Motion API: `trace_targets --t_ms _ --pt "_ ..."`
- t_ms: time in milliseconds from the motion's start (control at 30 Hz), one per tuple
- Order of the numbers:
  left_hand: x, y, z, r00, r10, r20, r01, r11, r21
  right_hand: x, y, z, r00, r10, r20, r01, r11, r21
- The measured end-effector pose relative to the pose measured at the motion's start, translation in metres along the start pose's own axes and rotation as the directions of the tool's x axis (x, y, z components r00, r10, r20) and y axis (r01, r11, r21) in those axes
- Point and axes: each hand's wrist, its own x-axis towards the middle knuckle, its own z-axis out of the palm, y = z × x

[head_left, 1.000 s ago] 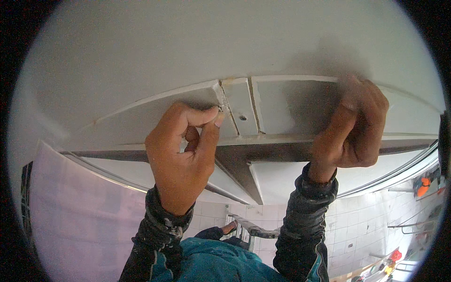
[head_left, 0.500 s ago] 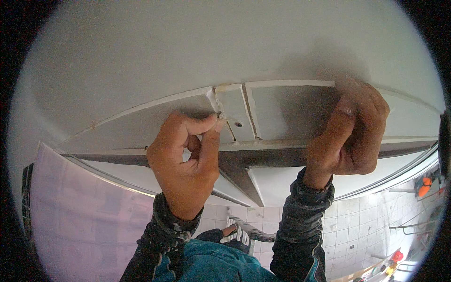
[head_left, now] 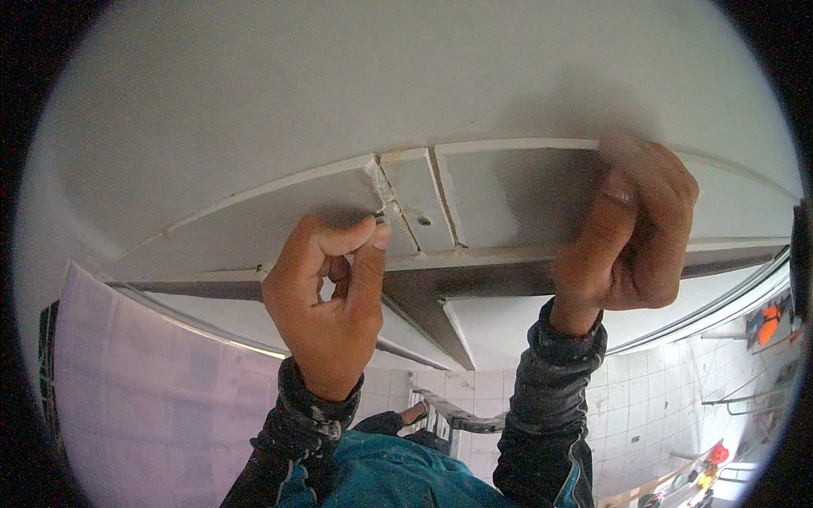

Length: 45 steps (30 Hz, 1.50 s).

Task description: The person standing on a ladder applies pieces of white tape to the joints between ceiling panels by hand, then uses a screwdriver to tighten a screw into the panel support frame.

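Note:
My left hand (head_left: pixel 326 296) is closed in a pinch. Between thumb and forefinger shows the tip of a small dark, thin piece (head_left: pixel 380 218), too small to name. It is right beside a ragged, whitish seam (head_left: pixel 381 188) in the grey panel (head_left: pixel 279 220). To the right of that seam lies a narrow panel strip (head_left: pixel 411 186) with a dark round hole (head_left: pixel 424 221). My right hand (head_left: pixel 639 233) is raised to the right-hand panel (head_left: pixel 517 190), its fingers curled and the thumb pressed to them. Whatever it might hold is hidden.
A pale wall surface (head_left: pixel 381 76) spans the top. Below the panels runs a dark frame bar (head_left: pixel 474 283) with a dark upright (head_left: pixel 440 326). A ladder (head_left: pixel 432 415) stands beneath me on white floor tiles (head_left: pixel 635 398). An orange item (head_left: pixel 769 325) lies far right.
My left hand has moved slightly down and left from the seam, and the dark piece in its pinch shows more. My right hand has hardly moved.

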Motion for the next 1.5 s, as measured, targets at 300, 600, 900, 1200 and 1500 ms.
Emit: trace_targets --t_ms 300,600,900,1200,1500 --pt "0.003 -0.001 0.005 0.997 -0.063 -0.04 0.059 0.994 -0.087 0.001 -0.001 -0.004 0.998 -0.002 0.067 0.003 1.0 -0.019" --pt "0.005 -0.005 -0.001 1.0 -0.018 0.022 0.019 0.999 -0.05 -0.003 0.006 -0.002 0.999 -0.025 0.024 0.025 1.0 -0.008" --pt "0.005 -0.003 0.003 0.999 -0.046 0.001 0.046 0.997 -0.061 0.0 0.002 0.0 1.0 0.003 0.026 -0.003 1.0 0.005" --pt "0.009 -0.004 0.001 0.999 -0.034 0.02 0.035 0.997 -0.071 0.002 0.005 -0.003 0.998 -0.012 0.056 0.012 1.0 0.004" --pt "0.004 -0.007 0.004 1.0 -0.001 0.031 0.003 0.998 -0.06 0.001 0.005 -0.003 0.998 -0.016 0.067 0.016 1.0 0.005"
